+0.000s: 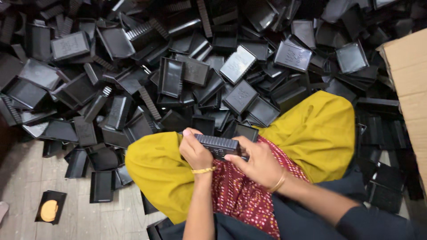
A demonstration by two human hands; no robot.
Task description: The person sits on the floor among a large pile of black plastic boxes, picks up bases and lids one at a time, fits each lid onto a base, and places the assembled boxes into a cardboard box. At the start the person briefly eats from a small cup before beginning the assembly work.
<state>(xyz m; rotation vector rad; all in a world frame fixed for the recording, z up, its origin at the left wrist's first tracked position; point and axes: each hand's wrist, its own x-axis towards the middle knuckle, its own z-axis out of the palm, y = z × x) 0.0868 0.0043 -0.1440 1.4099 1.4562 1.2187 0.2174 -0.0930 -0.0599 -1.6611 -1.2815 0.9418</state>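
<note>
Both my hands hold one black ribbed plastic part (219,145) over my lap. My left hand (195,151) grips its left end, with a gold bangle on the wrist. My right hand (255,162) clasps the right end and underside, its thumb lying along the front edge. Just behind the part sits a black plastic tray (246,131) on my knee. My lap is covered by yellow trousers (318,129) and a red dotted cloth (240,191).
A large heap of black plastic trays (178,75) and ribbed strips covers the floor ahead and to both sides. A cardboard box (409,84) stands at the right edge. One tray holding a round tan object (50,209) lies on the wooden floor at lower left.
</note>
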